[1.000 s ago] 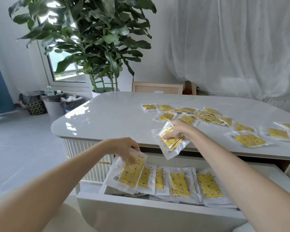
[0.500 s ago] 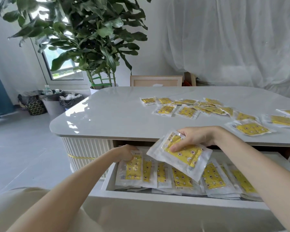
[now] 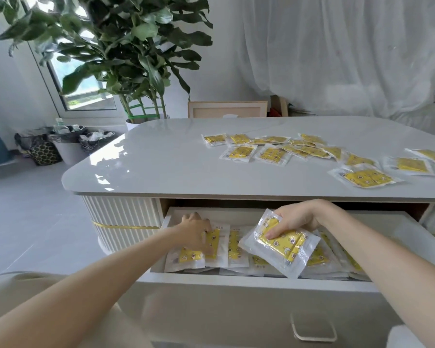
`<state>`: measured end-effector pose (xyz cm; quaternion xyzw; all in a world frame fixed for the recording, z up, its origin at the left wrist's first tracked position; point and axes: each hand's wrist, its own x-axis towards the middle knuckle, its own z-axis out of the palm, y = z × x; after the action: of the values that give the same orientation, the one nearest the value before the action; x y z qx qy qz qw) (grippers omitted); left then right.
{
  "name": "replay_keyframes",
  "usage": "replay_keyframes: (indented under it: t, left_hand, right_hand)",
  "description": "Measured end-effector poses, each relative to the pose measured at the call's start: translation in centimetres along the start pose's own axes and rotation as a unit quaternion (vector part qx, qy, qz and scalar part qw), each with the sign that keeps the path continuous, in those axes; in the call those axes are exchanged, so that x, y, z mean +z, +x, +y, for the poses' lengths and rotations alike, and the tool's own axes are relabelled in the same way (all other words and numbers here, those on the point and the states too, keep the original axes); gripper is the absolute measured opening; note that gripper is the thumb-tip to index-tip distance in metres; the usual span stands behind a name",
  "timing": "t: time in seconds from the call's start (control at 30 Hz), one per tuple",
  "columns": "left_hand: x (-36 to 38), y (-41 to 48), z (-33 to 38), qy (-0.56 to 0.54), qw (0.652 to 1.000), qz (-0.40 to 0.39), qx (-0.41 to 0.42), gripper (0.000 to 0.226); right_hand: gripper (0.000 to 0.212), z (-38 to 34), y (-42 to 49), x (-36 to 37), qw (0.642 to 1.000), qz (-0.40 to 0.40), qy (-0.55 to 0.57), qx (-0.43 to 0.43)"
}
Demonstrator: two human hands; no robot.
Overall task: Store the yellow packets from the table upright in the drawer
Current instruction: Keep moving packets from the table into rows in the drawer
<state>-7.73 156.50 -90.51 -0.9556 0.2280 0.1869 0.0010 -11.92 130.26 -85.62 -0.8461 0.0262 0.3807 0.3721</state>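
Now, in the head view, our right hand [image 3: 294, 219] has come down from the front edge of the table [image 3: 166, 169] into the open drawer [image 3: 236, 279]. It pinches one packet [image 3: 283, 248], thumb on the yellow face and fingers behind the top edge. The packet hangs tilted, nearly flat, over the middle of the row [image 3: 234, 244] already leaning along the drawer's front wall; it is not yet slotted in. Our left hand [image 3: 195, 229] stays at the row's left end, fingers down on the packets there, but blur keeps us from telling whether it grips or only presses them. We judge it is steadying the row so the newcomer can slide in. Many loose packets [image 3: 271, 154] lie across the table's right half, so plenty remains.
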Motion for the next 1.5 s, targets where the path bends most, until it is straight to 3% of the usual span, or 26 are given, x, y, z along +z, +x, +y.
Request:
replay_keyframes:
  t: [0.1, 0.3, 0.6, 0.67, 0.8, 0.9, 1.03, 1.13, 1.2, 1.3, 1.37, 1.43, 1.5]
  left_hand:
    - [0.8, -0.8, 1.1, 0.133, 0.988, -0.076, 0.031, 0.095]
    - [1.2, -0.1, 0.2, 0.23, 0.971, -0.044, 0.04, 0.115]
    - [0.6, -0.7, 0.0, 0.176, 0.982, -0.041, 0.051, 0.12]
    - [0.3, -0.7, 0.2, 0.132, 0.989, -0.025, 0.068, 0.118]
    - [0.2, -0.4, 2.5, 0.069, 0.992, -0.001, 0.103, 0.095]
    - [0.6, 0.1, 4.6, 0.045, 0.99, -0.019, 0.13, 0.081]
    - [1.4, 0.7, 6.2, 0.06, 0.988, -0.03, 0.138, 0.074]
    - [1.2, 0.6, 6.6, 0.094, 0.985, -0.021, 0.141, 0.077]
    - [0.8, 0.6, 6.6, 0.098, 0.984, -0.02, 0.145, 0.078]
    - [0.3, 0.6, 6.6, 0.108, 0.983, -0.023, 0.148, 0.078]
    - [0.1, 0.5, 6.9, 0.134, 0.98, -0.019, 0.144, 0.078]
    - [-0.1, 0.4, 7.3, 0.15, 0.978, -0.014, 0.146, 0.079]
    - [0.0, 0.5, 7.5, 0.15, 0.977, -0.015, 0.15, 0.079]
  right_hand:
    - [0.008, 1.3, -0.1, -0.4, 0.997, 0.061, 0.055, 0.013]
    - [0.01, 2.8, 0.5, -0.3, 0.983, 0.098, 0.147, 0.04]
    - [0.006, 0.6, 3.8, 3.3, 0.962, 0.086, 0.255, 0.036]
    - [0.013, 0.1, 4.2, 3.8, 0.965, 0.104, 0.237, 0.041]
    - [0.053, 1.6, 4.5, 2.1, 0.968, 0.172, 0.174, 0.058]
    - [0.045, 2.1, 2.3, 0.9, 0.951, 0.232, 0.191, 0.076]
    - [0.059, 4.8, 1.3, -0.3, 0.931, 0.305, 0.167, 0.114]
    - [0.061, 6.5, 1.6, -0.1, 0.927, 0.309, 0.169, 0.128]
    - [0.048, 7.4, 1.4, 0.1, 0.914, 0.367, 0.115, 0.13]
    - [0.039, 7.7, 0.7, -0.3, 0.89, 0.438, -0.061, 0.111]
    - [0.039, 7.2, 0.1, -0.3, 0.903, 0.412, -0.11, 0.06]
    - [0.047, 6.2, -0.3, 0.6, 0.935, 0.306, -0.176, 0.013]
    - [0.065, 5.6, 0.1, 1.8, 0.942, 0.197, -0.271, 0.009]
